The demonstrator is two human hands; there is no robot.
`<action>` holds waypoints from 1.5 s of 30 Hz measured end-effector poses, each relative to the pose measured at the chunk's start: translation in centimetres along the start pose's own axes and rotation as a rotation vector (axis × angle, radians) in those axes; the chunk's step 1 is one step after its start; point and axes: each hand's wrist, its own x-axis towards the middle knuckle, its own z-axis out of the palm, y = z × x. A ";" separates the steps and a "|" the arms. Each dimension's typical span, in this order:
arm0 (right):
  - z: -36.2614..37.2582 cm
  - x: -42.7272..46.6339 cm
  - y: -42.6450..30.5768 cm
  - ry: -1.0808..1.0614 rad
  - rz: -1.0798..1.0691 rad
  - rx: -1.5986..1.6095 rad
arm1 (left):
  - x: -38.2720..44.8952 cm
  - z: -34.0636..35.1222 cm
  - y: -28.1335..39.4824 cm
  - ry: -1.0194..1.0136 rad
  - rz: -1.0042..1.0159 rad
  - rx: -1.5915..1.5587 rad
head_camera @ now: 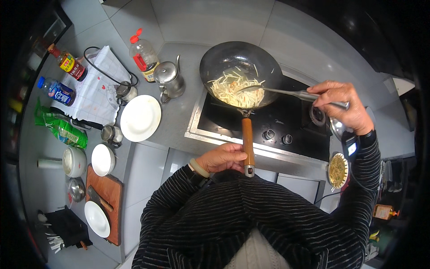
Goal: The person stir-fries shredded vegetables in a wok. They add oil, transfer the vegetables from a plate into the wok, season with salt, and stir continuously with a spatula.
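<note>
A black wok (242, 57) sits on the left side of a black gas cooktop (225, 121), its wooden handle (247, 138) pointing toward my body. My left hand (223, 157) grips that handle near its metal end. Pale shredded vegetable strips (235, 90), with a few reddish bits, lie in the bottom of the wok. In my right hand (342, 106) is the shaft of a metal spatula (285, 90). The spatula's head rests among the strips, so part of it is covered. The burner under the wok is hidden.
Left of the wok stand a metal oil pot (170, 80), a red-capped bottle (142, 55) and a white plate (140, 117). A cleaver (95, 196) lies on a wooden cutting board (112, 188). On the right, a fluted dish (337, 171) holds food. Cooktop knobs (268, 135) face me.
</note>
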 end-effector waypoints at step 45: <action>3.2 5.3 18.1 0.723 0.593 0.672 | 0.2 -0.2 0.5 0.004 -0.070 -0.005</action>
